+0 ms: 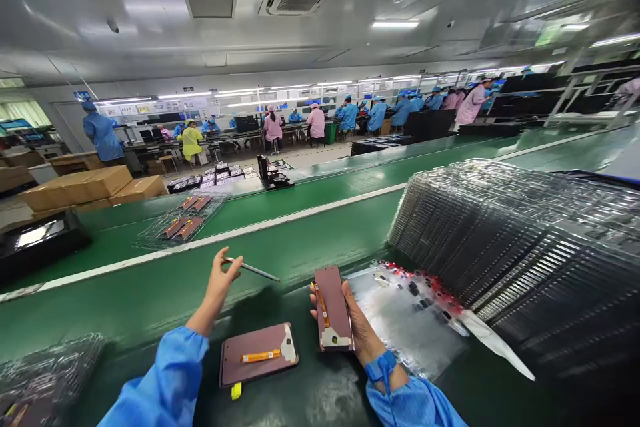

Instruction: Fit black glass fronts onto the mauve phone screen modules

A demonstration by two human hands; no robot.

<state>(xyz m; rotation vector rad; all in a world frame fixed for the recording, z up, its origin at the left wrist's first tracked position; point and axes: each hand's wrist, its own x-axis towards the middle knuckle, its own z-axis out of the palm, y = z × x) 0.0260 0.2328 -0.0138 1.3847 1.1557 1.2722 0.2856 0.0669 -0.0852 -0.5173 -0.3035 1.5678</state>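
My left hand is raised over the green bench, fingers closed on a thin metal tweezers-like tool that points right. In my right hand is a phone screen assembly, its brownish back toward me, with an orange flex cable along its left side. The fingers wrap round its edges, and a blue strap circles the wrist. Between my arms a second phone screen assembly lies flat, with an orange cable across it and a yellow tab at its lower edge.
Stacked clear plastic trays rise on the right beside a silvery sheet scattered with small red and black bits. Another tray with several brownish parts sits across the white divider. More trays lie at lower left. People work at far benches.
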